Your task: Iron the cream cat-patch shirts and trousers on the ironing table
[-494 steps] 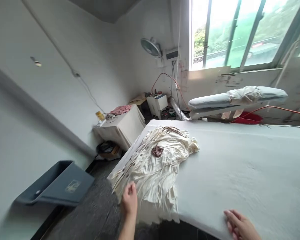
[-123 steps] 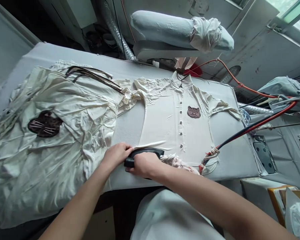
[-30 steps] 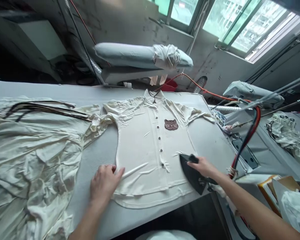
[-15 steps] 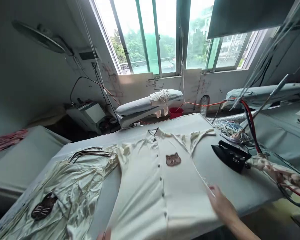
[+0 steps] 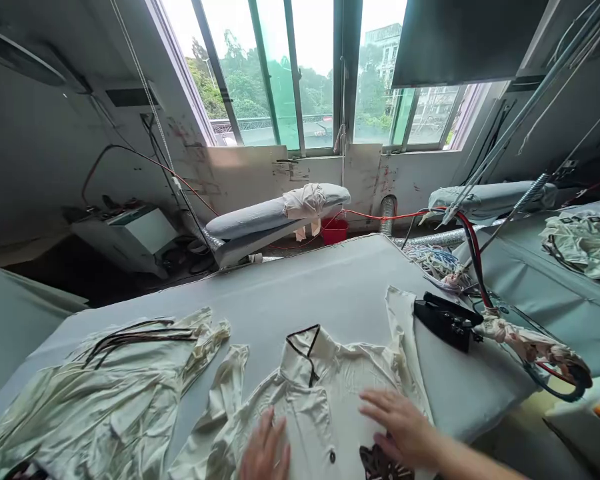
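Observation:
A cream button-front shirt (image 5: 347, 370) lies face up on the padded ironing table (image 5: 300, 287), its dark-edged collar (image 5: 303, 350) pointing away from me. Flat on the shirt's lower left front, my left hand (image 5: 266, 448) has its fingers apart and holds nothing. My right hand (image 5: 405, 428) rests over the other side of the front with fingers stretched out, just above a dark brown patch (image 5: 380, 465) that it partly covers. The shirt's lower part runs out of the picture. Right of the sleeve stands a black iron (image 5: 445, 320).
A crumpled pile of cream garments (image 5: 125, 393) with dark strips (image 5: 135, 337) on it lies at left. Red and black hoses (image 5: 473, 250) run to the iron's cloth-wrapped part (image 5: 527, 337). Behind the table are a padded sleeve board (image 5: 250, 217) and a red bucket (image 5: 334, 231).
The shirt has slid toward me, so its collar sits nearer and its hem is out of view. Both hands have moved from its side edges onto its front, fingers now spread.

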Action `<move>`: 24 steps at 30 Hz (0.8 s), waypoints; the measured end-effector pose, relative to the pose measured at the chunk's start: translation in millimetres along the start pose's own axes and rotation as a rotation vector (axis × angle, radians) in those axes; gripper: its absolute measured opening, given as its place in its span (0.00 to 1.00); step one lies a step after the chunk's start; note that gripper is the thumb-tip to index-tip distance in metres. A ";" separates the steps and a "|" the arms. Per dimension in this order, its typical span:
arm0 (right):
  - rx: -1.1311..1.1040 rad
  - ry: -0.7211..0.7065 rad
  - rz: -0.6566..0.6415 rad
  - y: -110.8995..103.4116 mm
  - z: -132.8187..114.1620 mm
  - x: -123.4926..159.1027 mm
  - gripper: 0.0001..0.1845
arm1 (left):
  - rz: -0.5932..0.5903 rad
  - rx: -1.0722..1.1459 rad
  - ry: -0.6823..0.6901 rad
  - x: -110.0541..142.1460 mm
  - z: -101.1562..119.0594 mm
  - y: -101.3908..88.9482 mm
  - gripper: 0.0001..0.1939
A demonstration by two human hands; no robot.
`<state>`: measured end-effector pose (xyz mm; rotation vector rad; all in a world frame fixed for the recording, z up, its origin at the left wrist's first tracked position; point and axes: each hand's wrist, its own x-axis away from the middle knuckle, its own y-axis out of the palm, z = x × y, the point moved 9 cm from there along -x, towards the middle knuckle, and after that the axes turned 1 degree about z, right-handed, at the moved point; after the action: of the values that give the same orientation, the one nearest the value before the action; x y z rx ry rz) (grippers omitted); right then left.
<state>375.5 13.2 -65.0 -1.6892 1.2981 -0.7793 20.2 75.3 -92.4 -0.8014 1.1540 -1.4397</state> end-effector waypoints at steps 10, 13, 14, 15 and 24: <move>0.107 0.154 0.089 -71.8 -7.3 -202.4 0.22 | -0.408 0.027 -0.002 -187.7 68.9 -38.4 0.22; 0.012 0.104 -0.109 -12.6 -52.0 -224.5 0.21 | -0.629 0.138 -0.187 -180.6 70.2 2.4 0.26; 0.002 0.152 -0.150 3.0 -55.3 -226.7 0.21 | -0.661 0.164 -0.227 -174.0 66.7 12.3 0.26; -0.005 0.212 -0.175 15.2 -53.5 -225.0 0.20 | -0.650 0.180 -0.251 -166.2 60.7 18.5 0.23; 0.180 0.256 0.306 -3.9 5.4 -86.7 0.21 | -0.109 0.184 -0.122 -27.3 -15.2 -1.2 0.19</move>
<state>358.5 98.4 -62.3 -1.2406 1.5653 -0.9175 11.3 105.2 -92.8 -0.8207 0.8832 -1.5392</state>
